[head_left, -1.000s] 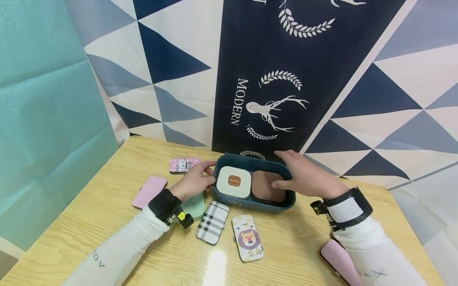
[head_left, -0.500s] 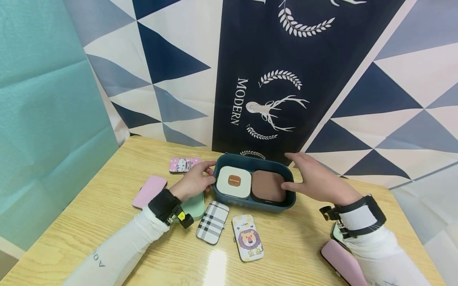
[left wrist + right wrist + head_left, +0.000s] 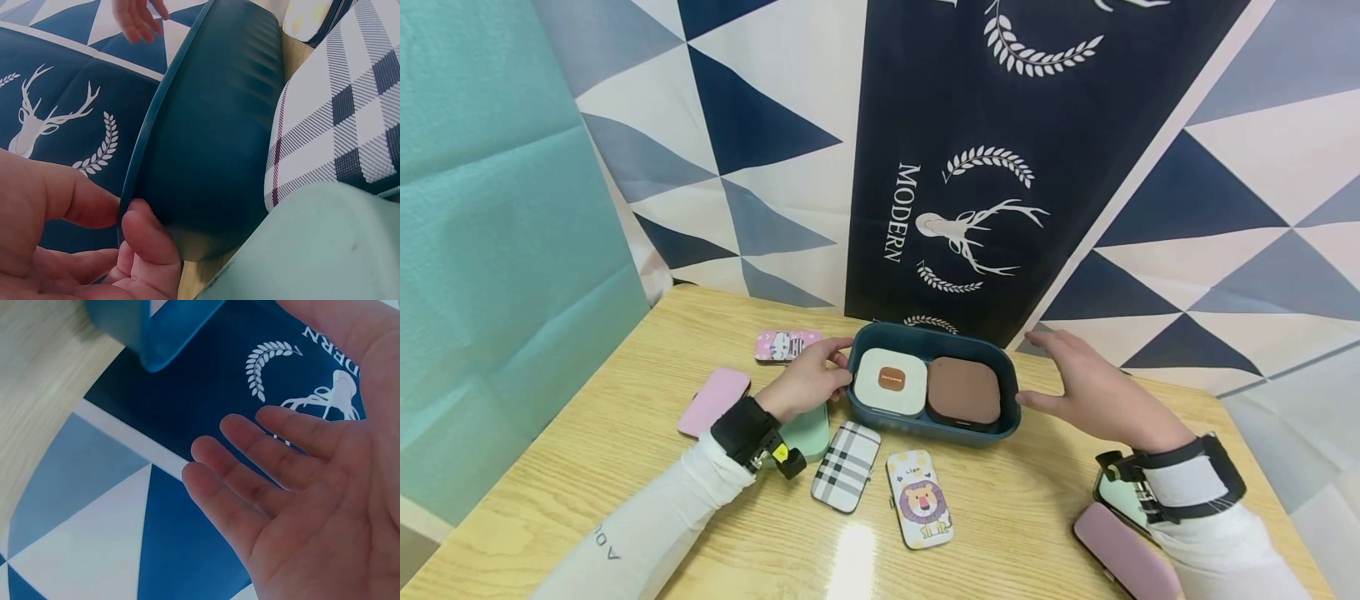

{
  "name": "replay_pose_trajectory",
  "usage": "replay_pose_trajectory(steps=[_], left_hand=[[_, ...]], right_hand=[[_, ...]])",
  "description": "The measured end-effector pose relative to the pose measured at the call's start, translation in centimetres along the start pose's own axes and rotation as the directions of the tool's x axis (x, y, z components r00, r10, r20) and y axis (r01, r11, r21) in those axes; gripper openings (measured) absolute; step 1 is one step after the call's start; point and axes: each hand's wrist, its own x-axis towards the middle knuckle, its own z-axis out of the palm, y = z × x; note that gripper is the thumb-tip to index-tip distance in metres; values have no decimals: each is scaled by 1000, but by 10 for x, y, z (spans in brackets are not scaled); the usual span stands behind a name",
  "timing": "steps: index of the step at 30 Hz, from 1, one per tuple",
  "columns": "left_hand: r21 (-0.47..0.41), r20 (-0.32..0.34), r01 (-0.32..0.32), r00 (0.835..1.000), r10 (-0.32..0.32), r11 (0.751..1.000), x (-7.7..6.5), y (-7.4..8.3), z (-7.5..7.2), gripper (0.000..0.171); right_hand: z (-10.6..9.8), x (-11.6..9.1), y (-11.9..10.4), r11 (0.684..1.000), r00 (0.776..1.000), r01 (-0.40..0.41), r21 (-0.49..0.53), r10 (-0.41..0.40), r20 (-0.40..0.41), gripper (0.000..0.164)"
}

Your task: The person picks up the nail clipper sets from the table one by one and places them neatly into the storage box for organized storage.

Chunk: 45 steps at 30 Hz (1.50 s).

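"MODERN" on dark backdrop (image 3: 955, 125), "Lion" on lion-print case (image 3: 919, 500)

Fabric-screened nook, home or studio unclear: pale wood-grain table (image 3: 1015, 508), teal sheet (image 3: 505, 208), geometric deer-print hanging (image 3: 925, 117).

On wood table (image 3: 1022, 500) | blue bin (image 3: 925, 428) | plaid case (image 3: 846, 467) | lion case (image 3: 919, 500) | 2 mint cases (image 3: 810, 432) | 3 pink cases (image 3: 1127, 550)

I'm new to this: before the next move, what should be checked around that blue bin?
1. Left hand grips the dark blue, rounded oblong bin: ok, it pinches the rim.
2. Square cream case with brown label lies inside: ok.
3. Square brown case lies inside: ok, beside the cream one.
4. Right hand free: ok, it holds nothing.
5. Clear space around the bin: not ok, a black-and-white plaid oblong case lies close by.
6. Square cases' contents: cannot tell.
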Motion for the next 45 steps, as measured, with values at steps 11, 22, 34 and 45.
replay_pose_trajectory(steps=[11,22,34,45], left_hand=[[1,-6,-13,1000,13,1000,0,0,1,63],[3,-6,-10,1000,10,1000,0,1,1,63],[1,-3,-2,1000,2,1000,0,0,1,63],[-2,-4,-1,1000,1,1000,0,0,1,63]], right_hand=[[5,-18,16,1000,1000,-20,-13,20,-16,83],[20,-36,34,998,998,-52,-35,51,-22,80],[28,-64,57,996,997,-80,-26,80,-3,75],[33,-91,76,990,990,-142,-12,143,22,71]])
